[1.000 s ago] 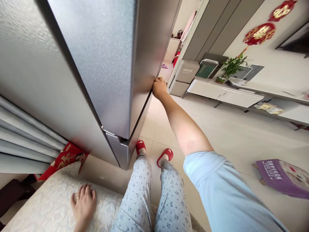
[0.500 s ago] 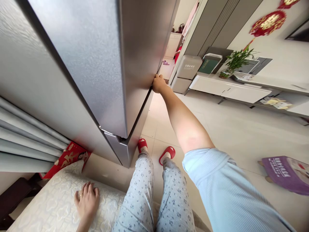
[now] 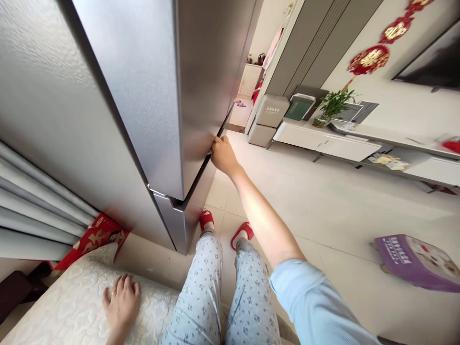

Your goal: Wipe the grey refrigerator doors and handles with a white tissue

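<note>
Right hand [image 3: 223, 155] is curled, with the fingers [image 3: 217, 142] hooked on the edge of the steel fridge door [image 3: 143, 96], at the dark seam above the lower door [image 3: 187, 215]. Left hand [image 3: 120, 302] lies spread on a quilted cushion [image 3: 68, 302] in front of the fridge, and a ring is on one finger. Neither hand carries any object. The door looks closed or only a little open, I cannot tell which; inside of the fridge does not show, so nothing is seen taken out or put in. Left of the fridge hangs a grey curtain [image 3: 36, 201], and a red packet [image 3: 95, 237] stands at its foot. Red slippers [image 3: 206, 219] are just beside its lower corner. Well past the fridge, a white cabinet [image 3: 323, 143] carries a green plant [image 3: 334, 105].
</note>
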### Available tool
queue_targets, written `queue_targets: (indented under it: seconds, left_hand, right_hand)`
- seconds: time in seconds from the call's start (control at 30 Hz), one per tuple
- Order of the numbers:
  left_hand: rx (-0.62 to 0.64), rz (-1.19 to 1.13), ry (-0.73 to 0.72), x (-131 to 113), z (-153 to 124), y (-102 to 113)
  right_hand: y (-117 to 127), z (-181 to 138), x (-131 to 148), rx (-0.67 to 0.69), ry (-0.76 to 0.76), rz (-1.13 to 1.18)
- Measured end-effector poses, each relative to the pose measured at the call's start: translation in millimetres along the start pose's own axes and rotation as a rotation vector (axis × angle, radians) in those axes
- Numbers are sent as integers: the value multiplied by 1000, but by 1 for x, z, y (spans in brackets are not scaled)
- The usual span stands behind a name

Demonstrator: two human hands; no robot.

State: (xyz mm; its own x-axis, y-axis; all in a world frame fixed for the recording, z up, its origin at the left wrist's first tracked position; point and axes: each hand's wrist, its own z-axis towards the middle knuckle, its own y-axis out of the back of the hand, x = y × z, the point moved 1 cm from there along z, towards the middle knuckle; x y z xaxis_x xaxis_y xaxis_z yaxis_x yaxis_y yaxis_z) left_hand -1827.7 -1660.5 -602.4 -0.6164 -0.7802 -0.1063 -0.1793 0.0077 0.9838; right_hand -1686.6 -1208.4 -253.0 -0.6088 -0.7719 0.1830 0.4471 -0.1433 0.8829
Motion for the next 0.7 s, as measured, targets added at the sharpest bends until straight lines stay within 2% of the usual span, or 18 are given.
queue_targets:
  seconds: [0.17, 0.37, 0.47, 0.57, 0.63, 0.7]
  left_hand:
    - [-20, 65, -23, 2, 1, -7]
    - [-14, 14, -2, 3, 0, -7]
    - [-19, -32, -5, 3, 0, -6]
    - [-22, -71, -17, 4, 0, -6]
    - [-21, -84, -18, 5, 0, -7]
    - [-19, -90, -16, 6, 0, -7]
  right_hand:
    - [7, -45, 42, -25, 94, -49]
    - [15, -67, 46, -74, 75, 67]
    - [20, -64, 25, -228, 0, 172]
    - [24, -41, -16, -394, -165, 299]
    - [22, -16, -47, -432, -267, 353]
    - [17, 10, -70, -411, -315, 345]
